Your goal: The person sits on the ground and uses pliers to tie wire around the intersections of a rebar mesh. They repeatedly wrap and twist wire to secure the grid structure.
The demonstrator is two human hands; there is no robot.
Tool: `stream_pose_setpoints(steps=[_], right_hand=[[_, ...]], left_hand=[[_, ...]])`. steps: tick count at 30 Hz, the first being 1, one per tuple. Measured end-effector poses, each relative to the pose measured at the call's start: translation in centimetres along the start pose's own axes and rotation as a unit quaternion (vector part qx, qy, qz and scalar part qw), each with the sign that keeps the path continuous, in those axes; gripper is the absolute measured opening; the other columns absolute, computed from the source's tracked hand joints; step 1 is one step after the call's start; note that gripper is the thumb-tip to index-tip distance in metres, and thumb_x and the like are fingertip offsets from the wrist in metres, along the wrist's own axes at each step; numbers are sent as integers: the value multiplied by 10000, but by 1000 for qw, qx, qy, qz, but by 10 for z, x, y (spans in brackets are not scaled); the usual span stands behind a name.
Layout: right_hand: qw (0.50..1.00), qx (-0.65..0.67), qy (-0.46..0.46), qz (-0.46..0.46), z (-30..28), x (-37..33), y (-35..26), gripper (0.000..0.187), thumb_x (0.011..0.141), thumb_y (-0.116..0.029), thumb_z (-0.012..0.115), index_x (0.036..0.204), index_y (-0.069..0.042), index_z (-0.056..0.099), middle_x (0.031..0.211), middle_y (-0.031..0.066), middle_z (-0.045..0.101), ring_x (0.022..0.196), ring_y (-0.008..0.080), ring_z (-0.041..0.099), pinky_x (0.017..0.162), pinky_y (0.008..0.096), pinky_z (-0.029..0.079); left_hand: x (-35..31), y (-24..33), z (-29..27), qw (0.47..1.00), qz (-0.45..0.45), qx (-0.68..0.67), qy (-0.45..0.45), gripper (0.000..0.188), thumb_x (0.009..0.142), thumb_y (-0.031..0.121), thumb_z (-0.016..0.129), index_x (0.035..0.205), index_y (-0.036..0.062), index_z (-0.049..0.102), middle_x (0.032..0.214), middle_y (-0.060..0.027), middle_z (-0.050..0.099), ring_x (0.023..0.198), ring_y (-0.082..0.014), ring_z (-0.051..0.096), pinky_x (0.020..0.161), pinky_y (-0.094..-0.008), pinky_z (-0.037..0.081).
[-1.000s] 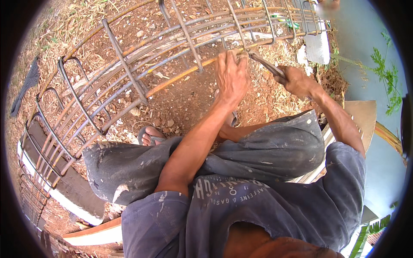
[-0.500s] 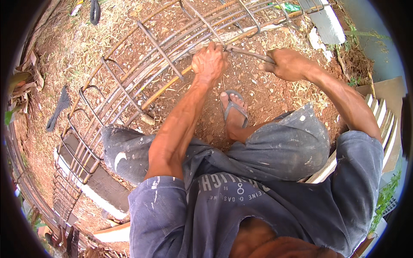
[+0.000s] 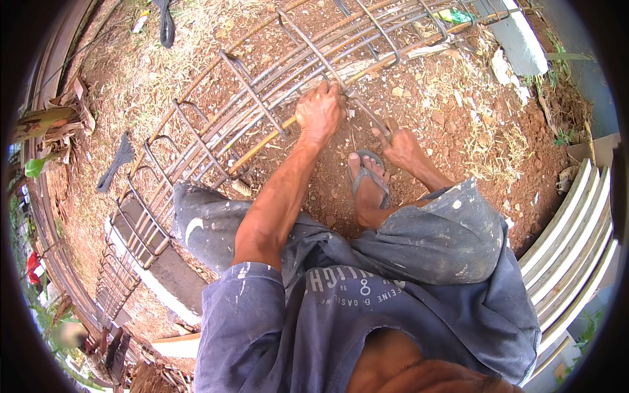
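Observation:
A long rebar cage (image 3: 229,128), made of lengthwise steel bars with bent stirrups around them, curves across the ground in front of me. My left hand (image 3: 320,111) is closed around the cage's near bars, beside a stirrup. My right hand (image 3: 403,149) grips the lower end of a slim, dark metal bar-like tool (image 3: 370,112). The tool's far end meets the cage just right of my left fingers, and it slants down toward my right knee. How its tip fits on the steel is too small to tell.
Grey-topped blocks (image 3: 160,268) support the cage at left, and another pale block (image 3: 517,42) lies at far right. White-edged boards (image 3: 563,242) are stacked on my right. Dark straps (image 3: 116,162) lie on the straw-strewn soil. My sandalled foot (image 3: 370,180) is below the tool.
My right hand has swung down and inward toward my knee, turning the tool from nearly level to steeply slanted. My left hand keeps its hold on the cage. The view has shifted slightly.

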State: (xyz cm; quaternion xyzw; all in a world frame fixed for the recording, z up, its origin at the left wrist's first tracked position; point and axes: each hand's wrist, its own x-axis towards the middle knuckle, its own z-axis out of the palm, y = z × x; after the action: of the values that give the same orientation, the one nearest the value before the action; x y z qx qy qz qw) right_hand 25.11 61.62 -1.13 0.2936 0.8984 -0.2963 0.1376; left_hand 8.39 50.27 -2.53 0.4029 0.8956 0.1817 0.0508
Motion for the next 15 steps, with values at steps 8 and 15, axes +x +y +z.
stream_pose_setpoints(steps=[8,15], right_hand=[[998,52,-33,14,-12,4,15,629,950,-514,480,1223,52,486,614,156,581,537,302,608,495,423,506],[821,445,-345,94,-67,-14,13,646,833,-579,634,1038,33,605,758,120,630,623,209,638,530,353,539]], left_hand=[[4,15,-7,999,-34,-10,22,266,790,222,678,1023,96,651,1096,-109,587,1098,-294,561,881,-455,458],[-5,41,13,937,340,-34,77,158,823,166,664,969,113,692,1079,-114,605,1023,-219,552,839,-418,451]])
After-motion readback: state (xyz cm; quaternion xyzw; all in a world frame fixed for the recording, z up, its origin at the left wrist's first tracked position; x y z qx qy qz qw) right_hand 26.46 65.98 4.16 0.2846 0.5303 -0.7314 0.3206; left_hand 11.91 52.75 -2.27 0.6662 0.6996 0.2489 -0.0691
